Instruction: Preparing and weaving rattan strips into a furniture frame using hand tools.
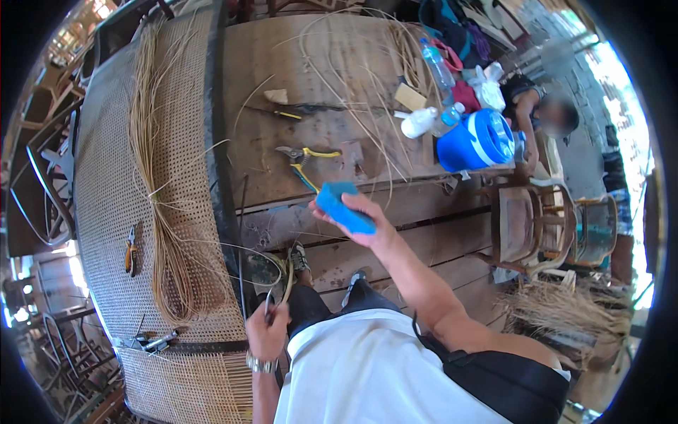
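My right hand [364,219] is closed around a blue sponge [344,206], held out over the table's near edge. Lower down, beside the woven cane panel [106,177], my left hand [267,332] is closed; pale cane strands [288,279] run down to its fingers, and a small dark curved piece shows at the thumb. A long bundle of cane strands [148,141], tied in the middle, lies along the panel. Just beyond the sponge, yellow-handled pruning shears [302,154] rest on the wooden table [275,56] with their blades apart.
Orange-handled pliers [131,251] and a metal tool [161,342] lie on the panel. A blue water jug [474,141], white bottle [419,123] and clear bottle [438,65] stand at the table's right. Another person [526,106] is beyond them, near wooden chairs [519,222].
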A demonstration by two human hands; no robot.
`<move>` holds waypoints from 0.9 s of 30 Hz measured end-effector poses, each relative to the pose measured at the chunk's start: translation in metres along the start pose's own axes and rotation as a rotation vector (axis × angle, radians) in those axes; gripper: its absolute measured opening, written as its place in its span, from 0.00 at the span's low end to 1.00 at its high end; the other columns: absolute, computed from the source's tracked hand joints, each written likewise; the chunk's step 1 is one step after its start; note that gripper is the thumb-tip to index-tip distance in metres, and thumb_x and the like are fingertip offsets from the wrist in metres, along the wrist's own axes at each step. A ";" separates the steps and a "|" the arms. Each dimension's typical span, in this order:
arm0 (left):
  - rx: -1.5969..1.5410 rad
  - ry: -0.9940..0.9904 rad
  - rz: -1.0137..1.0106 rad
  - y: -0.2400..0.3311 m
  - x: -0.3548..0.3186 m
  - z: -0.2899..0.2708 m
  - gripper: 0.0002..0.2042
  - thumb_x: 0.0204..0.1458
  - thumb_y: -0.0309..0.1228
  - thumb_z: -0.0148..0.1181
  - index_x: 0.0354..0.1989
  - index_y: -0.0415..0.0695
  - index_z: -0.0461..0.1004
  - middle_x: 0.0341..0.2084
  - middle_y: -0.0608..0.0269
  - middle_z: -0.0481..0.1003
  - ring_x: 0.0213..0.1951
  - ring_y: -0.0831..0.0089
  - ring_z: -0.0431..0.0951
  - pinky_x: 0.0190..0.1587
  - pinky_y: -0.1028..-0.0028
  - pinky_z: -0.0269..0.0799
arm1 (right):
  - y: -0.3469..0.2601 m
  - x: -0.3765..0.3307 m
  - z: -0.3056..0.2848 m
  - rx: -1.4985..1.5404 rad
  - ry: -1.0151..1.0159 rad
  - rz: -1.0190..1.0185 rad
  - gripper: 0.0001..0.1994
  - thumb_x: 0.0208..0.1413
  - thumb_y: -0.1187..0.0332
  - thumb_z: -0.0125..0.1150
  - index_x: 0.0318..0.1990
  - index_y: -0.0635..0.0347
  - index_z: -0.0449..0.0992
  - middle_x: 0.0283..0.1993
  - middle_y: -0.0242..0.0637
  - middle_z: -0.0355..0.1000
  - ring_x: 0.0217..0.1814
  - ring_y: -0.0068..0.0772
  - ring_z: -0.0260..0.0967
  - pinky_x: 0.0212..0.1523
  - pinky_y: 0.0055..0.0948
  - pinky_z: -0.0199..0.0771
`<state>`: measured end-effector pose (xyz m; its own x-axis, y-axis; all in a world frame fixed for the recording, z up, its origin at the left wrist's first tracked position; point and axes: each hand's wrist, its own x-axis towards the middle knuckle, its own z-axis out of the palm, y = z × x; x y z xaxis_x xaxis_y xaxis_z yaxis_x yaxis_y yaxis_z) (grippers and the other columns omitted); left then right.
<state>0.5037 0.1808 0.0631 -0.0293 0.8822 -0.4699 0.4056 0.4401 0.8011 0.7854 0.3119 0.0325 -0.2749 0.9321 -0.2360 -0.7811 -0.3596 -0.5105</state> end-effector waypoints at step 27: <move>-0.147 0.142 0.257 0.063 0.087 -0.203 0.10 0.53 0.38 0.63 0.28 0.46 0.72 0.14 0.72 0.66 0.13 0.82 0.61 0.15 0.78 0.53 | -0.081 -0.361 -0.275 -2.113 0.438 -0.149 0.12 0.58 0.62 0.56 0.47 0.51 0.68 0.41 0.46 0.69 0.42 0.54 0.71 0.41 0.46 0.74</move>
<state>0.3413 0.3187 0.1479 -0.0742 0.9776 -0.1969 0.2805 0.2099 0.9366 1.1020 -0.0072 -0.0683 0.0656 0.9942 -0.0847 0.9218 -0.0928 -0.3763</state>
